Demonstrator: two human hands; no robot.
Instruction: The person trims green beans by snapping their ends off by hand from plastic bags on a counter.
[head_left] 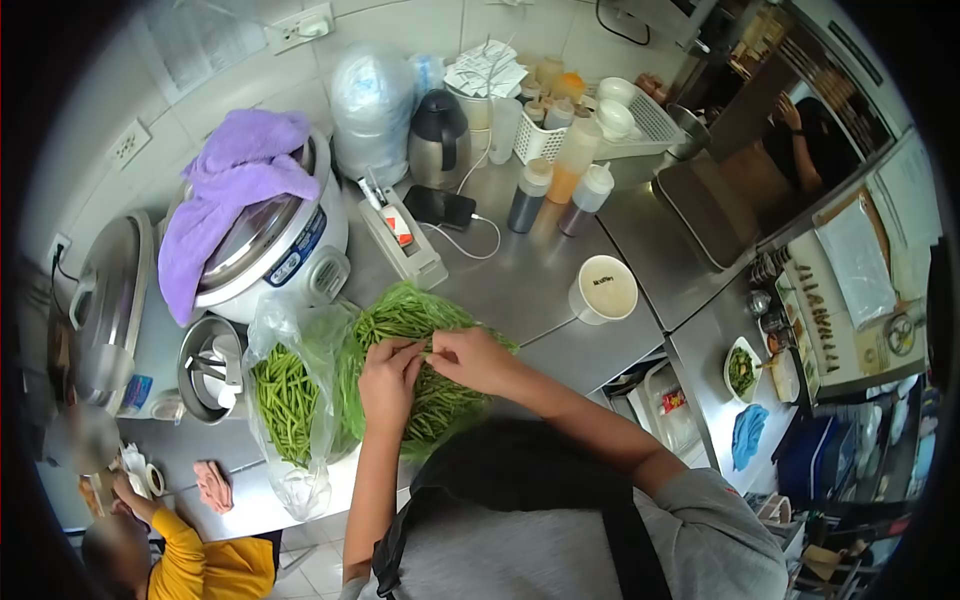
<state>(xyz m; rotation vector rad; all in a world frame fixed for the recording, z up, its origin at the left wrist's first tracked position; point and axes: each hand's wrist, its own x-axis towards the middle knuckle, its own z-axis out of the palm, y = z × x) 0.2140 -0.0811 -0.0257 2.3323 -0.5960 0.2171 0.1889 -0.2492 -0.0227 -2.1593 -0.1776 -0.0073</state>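
Note:
My left hand (388, 385) and my right hand (474, 358) meet above an open green plastic bag (405, 298) heaped with long, thin green beans (440, 400). Fingers of both hands are closed, their tips almost touching, pinching what looks like a green bean between them. The bean itself is mostly hidden by the fingers. Left of my left hand stands a clear plastic bag (326, 440) holding short pieces of green bean (285, 400).
Behind the bags are a rice cooker (330, 270) with a purple towel (235, 165), a phone (440, 206), and sauce bottles (530, 195). A paper tub (603, 290) stands to the right. A steel pot (205, 345) sits left. Another person in a yellow sleeve (185, 550) works at lower left.

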